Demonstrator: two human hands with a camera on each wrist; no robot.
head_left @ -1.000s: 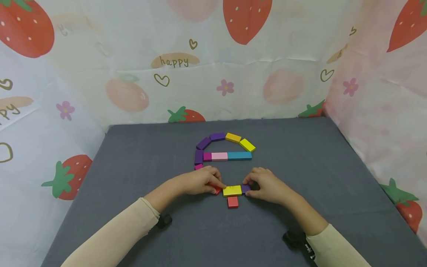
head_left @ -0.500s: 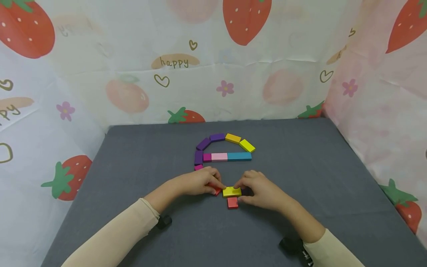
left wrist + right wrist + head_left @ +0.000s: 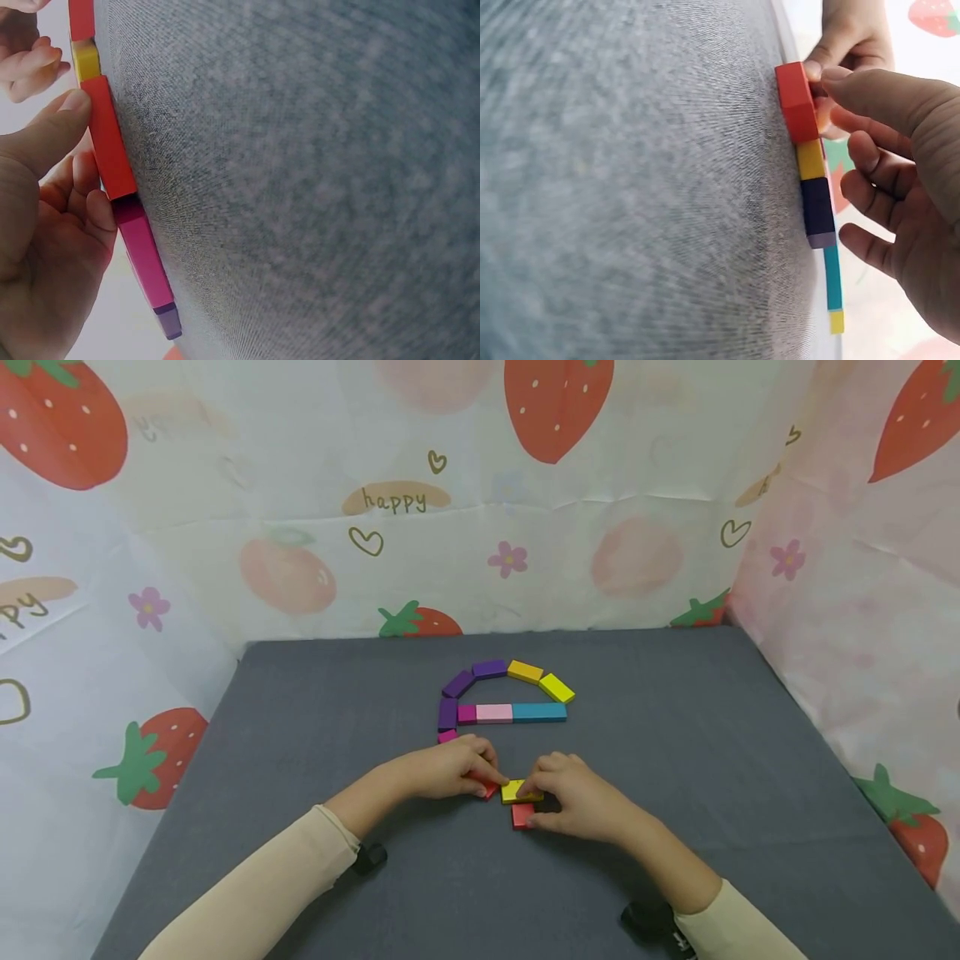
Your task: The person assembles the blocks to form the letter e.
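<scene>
My left hand (image 3: 448, 770) pinches a red block (image 3: 111, 142) lying on the grey cloth, thumb on one side and fingertips on the other. To its right lies a yellow block (image 3: 512, 791), with a smaller red block (image 3: 521, 817) on its near side. My right hand (image 3: 581, 797) is over these two, its index finger at the yellow block's top and its thumb beside the smaller red block. A dark purple block (image 3: 817, 204) sits at the yellow block's right end, hidden under the right hand in the head view. A magenta block (image 3: 447, 737) shows just behind my left hand.
Farther back, purple blocks (image 3: 447, 714), an orange block (image 3: 525, 672) and a yellow block (image 3: 557, 687) form an arch. Magenta, pink (image 3: 494, 713) and blue (image 3: 539, 712) blocks make a straight bar below it. A strawberry-print curtain (image 3: 465, 552) stands behind the table.
My right hand has left the purple block and moved left and nearer, over the yellow block and towards the smaller red one. My left hand has stayed in place.
</scene>
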